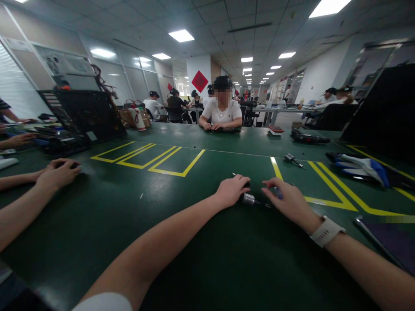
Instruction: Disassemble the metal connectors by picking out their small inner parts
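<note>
My left hand (231,191) rests low over the green table with its fingers curled round a dark-handled tool. From under those fingers a shiny metal cylinder (249,198) sticks out, tapering to a thin shaft that points right. Most of the handle is hidden. Just right of the shaft is my right hand (285,199), wearing a pale watch at the wrist. Its thumb and fingers are bent round a small bluish-grey piece (278,192), too blurred to name. A similar metal piece with a thin shaft (293,160) lies farther back on the table.
Yellow tape (168,172) marks boxes on the green table (181,268). Blue-white gloves (366,168) and a black tool (309,136) lie to the right. A phone-like slab (389,242) is at right front. Another person's hands (63,175) are left; a person (222,108) sits opposite.
</note>
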### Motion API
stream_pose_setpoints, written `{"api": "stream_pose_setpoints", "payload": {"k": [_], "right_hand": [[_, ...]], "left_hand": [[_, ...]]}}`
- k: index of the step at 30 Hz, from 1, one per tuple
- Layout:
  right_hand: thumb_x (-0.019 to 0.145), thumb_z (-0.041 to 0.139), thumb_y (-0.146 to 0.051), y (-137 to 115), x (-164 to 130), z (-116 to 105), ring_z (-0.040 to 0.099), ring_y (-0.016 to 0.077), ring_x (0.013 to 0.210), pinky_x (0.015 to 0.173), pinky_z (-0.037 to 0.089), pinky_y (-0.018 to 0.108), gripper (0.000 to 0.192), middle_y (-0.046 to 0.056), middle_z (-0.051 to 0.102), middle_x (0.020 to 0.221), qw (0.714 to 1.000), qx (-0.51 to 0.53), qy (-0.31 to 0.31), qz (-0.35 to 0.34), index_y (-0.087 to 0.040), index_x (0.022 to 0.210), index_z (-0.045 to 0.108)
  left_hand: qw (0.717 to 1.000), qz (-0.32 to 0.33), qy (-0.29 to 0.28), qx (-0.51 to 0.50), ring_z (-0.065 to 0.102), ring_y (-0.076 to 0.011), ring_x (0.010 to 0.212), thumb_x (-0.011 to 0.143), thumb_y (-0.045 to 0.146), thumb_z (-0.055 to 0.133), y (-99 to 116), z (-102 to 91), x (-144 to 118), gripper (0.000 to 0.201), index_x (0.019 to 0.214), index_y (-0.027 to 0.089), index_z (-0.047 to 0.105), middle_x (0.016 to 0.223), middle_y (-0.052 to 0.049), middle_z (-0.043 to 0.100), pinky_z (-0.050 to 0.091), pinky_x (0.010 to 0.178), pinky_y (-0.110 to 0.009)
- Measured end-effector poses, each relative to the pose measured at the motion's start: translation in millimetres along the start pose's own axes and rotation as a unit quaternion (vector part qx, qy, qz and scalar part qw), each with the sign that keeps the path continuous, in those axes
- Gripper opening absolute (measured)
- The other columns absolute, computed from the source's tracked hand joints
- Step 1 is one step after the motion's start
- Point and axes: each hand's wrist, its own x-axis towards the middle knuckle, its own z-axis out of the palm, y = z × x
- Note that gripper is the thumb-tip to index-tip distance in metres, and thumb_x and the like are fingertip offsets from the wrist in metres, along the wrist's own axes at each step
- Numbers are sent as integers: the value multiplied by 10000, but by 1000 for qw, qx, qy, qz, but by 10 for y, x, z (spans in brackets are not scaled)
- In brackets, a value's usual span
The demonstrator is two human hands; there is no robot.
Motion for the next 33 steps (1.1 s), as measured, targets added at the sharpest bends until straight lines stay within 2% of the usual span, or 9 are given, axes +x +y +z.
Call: {"api": "stream_pose_setpoints", "payload": {"k": [2,6,9,13,18,22,29,31,33], "right_hand": [[830,522,-401,-247,-71,66,612,187,755,618,488,295,189,36,647,894,998,27,-36,-48,-235,909,563],[802,556,-206,-407,-137,143,578,181,757,635,463,292,21,48,613,867,993,43,-54,-95,-204,817,542],[812,510,-138,-281,-132,123,569,173,736,627,446,279,66,40,602,833,995,27,-53,-81,-202,801,523],[845,464,-173,2,-137,31,570,193,741,623,436,294,68,64,604,847,999,-10,-42,-31,-197,824,524],[845,441,-195,312,-153,-65,583,235,758,618,435,327,110,103,616,843,997,-65,-22,41,-169,855,547],[840,430,-225,452,-202,-91,592,241,722,580,439,332,155,111,622,831,993,-92,-8,74,-164,892,563],[856,407,-311,412,-281,-192,576,296,758,613,460,406,261,161,636,859,991,-108,27,68,-140,905,598],[880,363,-348,301,-291,-259,562,318,838,690,454,451,338,177,631,938,991,-101,64,60,-130,985,599],[892,344,-383,126,-317,-321,552,309,900,742,448,455,379,159,625,985,992,-21,115,48,-143,1036,601]], "left_hand": [[1000,2,3,10,573,-189,968,909,348,387,7,1,2,342,1220,214,432,1175,-49,542,472,773,-311],[1000,-5,7,23,580,-192,974,906,351,395,19,4,0,331,1206,220,443,1183,-51,540,474,770,-303],[999,-16,18,24,576,-202,987,902,367,403,17,-6,-28,341,1205,215,443,1179,-59,546,478,760,-304],[999,-21,36,9,580,-194,933,895,411,409,17,-61,-143,375,1202,199,434,1132,-65,563,479,725,-304],[998,6,59,13,558,-169,852,843,433,508,68,-160,-391,374,1126,191,470,1025,-42,571,458,701,-290],[998,-6,63,-4,539,-166,841,805,468,549,99,-218,-623,388,1075,195,488,990,-37,558,445,699,-290],[997,-26,65,-39,529,-178,885,739,513,607,48,-283,-850,473,1085,208,502,1025,-39,549,432,722,-296],[996,-35,68,-44,529,-173,857,713,526,626,28,-281,-847,455,1019,203,535,994,-33,552,423,694,-283],[995,-35,74,-48,524,-165,823,700,533,635,11,-274,-831,428,943,190,554,946,-26,558,411,674,-274]]}}
